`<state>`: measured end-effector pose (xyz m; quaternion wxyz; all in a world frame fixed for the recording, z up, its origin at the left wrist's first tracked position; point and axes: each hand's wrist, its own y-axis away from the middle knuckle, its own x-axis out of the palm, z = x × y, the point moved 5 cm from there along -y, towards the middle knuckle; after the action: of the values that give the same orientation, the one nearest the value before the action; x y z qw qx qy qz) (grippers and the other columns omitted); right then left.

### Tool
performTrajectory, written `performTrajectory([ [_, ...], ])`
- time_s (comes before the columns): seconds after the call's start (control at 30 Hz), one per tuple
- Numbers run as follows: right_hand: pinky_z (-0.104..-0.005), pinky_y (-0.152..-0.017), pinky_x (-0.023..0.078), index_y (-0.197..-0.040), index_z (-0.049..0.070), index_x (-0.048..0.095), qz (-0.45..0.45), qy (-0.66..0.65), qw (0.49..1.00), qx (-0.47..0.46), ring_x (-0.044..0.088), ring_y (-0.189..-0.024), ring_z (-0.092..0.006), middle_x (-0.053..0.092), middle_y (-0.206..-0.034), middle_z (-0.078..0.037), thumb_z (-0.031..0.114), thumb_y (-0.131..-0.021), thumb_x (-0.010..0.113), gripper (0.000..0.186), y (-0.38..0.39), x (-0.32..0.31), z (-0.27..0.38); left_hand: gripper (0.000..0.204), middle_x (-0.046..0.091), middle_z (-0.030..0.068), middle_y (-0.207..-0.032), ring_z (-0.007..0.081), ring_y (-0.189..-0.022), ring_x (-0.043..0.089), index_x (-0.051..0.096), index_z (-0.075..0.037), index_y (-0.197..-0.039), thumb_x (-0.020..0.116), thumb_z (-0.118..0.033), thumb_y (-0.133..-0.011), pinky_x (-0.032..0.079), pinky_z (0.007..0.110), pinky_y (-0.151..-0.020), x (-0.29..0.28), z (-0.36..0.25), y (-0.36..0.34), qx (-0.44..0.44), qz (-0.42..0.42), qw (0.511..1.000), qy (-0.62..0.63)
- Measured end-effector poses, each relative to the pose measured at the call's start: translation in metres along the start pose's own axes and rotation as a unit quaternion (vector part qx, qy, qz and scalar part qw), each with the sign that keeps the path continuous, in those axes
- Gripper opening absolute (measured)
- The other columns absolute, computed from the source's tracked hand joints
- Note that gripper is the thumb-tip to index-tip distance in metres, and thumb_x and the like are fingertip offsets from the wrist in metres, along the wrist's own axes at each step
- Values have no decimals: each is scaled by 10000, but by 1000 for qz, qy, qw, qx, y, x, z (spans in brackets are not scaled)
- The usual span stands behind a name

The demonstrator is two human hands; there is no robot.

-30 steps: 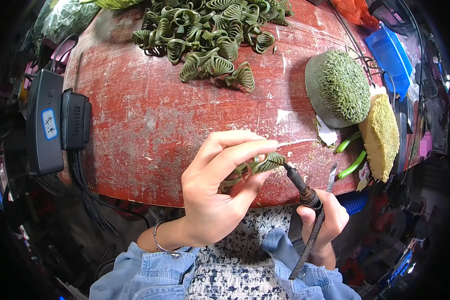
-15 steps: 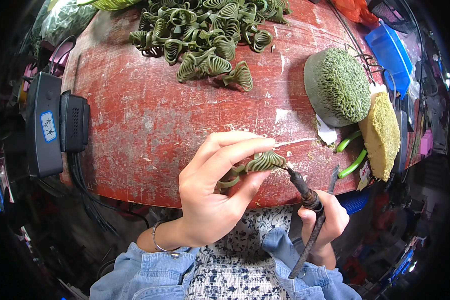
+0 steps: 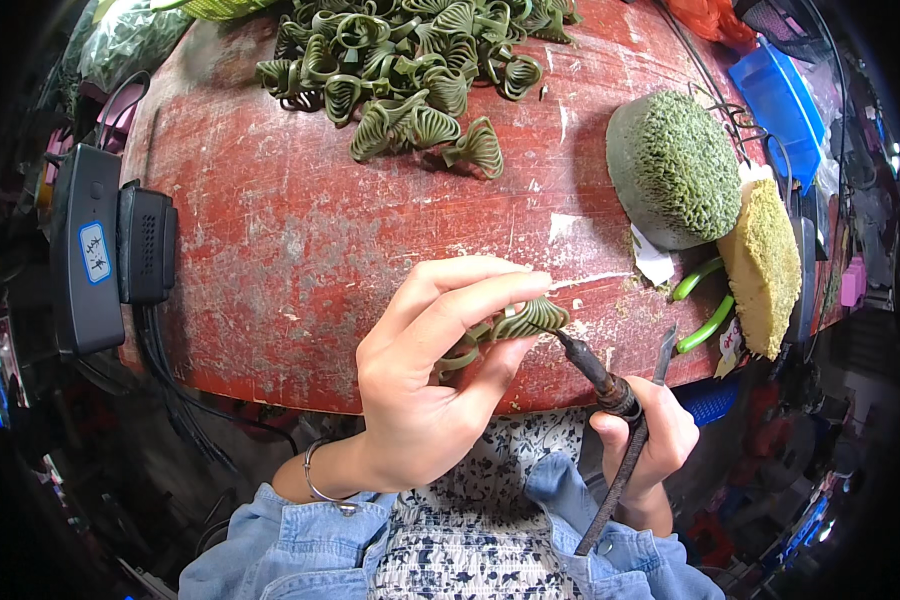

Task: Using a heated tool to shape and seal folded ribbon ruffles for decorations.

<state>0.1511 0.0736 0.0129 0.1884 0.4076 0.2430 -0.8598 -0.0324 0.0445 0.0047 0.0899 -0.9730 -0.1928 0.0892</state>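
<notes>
Olive-green, pinched between thumb and fingers of the left hand (image 3: 420, 375) above the near edge of the bench (image 3: 270, 250): a ribbed loop (image 3: 530, 318), fanned end rightward, seemingly exposing its rim to a soldering iron (image 3: 588, 366). Gripped behind its tip by curled fingers of the right hand (image 3: 665, 430), likely for heat clearance.

This looks like a craft workshop: a scuffed red desk (image 3: 270, 250) with worn paint carries a heap of ribbed green pieces (image 3: 410, 60), much alike, a pitted green foam block (image 3: 675, 170) and a blue plastic bin (image 3: 778, 110), beside a corded soldering iron (image 3: 588, 362).
</notes>
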Motion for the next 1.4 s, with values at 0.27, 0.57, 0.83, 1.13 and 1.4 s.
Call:
performTrajectory([
  [0.27, -271, -454, 437, -793, -11, 580, 2, 3, 1000, 7, 552, -489, -212, 553, -601, -89, 329, -641, 737, 404, -1, 1, 1, 347, 515, 104, -1015, 123, -858, 523, 569, 19, -993, 591, 132, -665, 445, 212, -721, 0, 1, 1, -18, 1, 1000, -2],
  [0.57, -272, -455, 432, -793, -5, 589, -25, -46, 997, 64, 552, -486, -207, 549, -590, -81, 383, -675, 699, 420, 9, 0, -10, 333, 517, 107, -1015, 133, -875, 526, 569, 20, -995, 602, 115, -677, 443, 225, -746, 1, 2, 2, -37, -5, 999, 16],
  [0.83, -264, -447, 427, -780, -4, 583, -12, -4, 1000, 10, 548, -478, -202, 538, -574, -77, 347, -647, 728, 403, 0, -1, -1, 345, 519, 115, -1016, 154, -905, 526, 568, 21, -991, 585, 132, -664, 437, 239, -774, 0, 1, 0, 5, 4, 1000, -6],
  [1.13, -272, -451, 431, -787, -9, 581, -7, 0, 1000, 20, 544, -478, -202, 540, -580, -79, 311, -644, 739, 385, 0, 0, 0, 342, 516, 113, -1022, 134, -870, 527, 569, 19, -988, 586, 139, -669, 449, 220, -725, 0, 0, 1, -6, 4, 1000, -3],
  [1.4, -268, -447, 425, -783, -7, 580, -17, -17, 999, 24, 544, -479, -209, 538, -581, -79, 336, -653, 728, 396, 3, -1, -2, 336, 509, 111, -1033, 114, -839, 525, 567, 19, -994, 584, 140, -680, 456, 202, -675, 0, 3, 1, -6, 4, 1000, 2],
])
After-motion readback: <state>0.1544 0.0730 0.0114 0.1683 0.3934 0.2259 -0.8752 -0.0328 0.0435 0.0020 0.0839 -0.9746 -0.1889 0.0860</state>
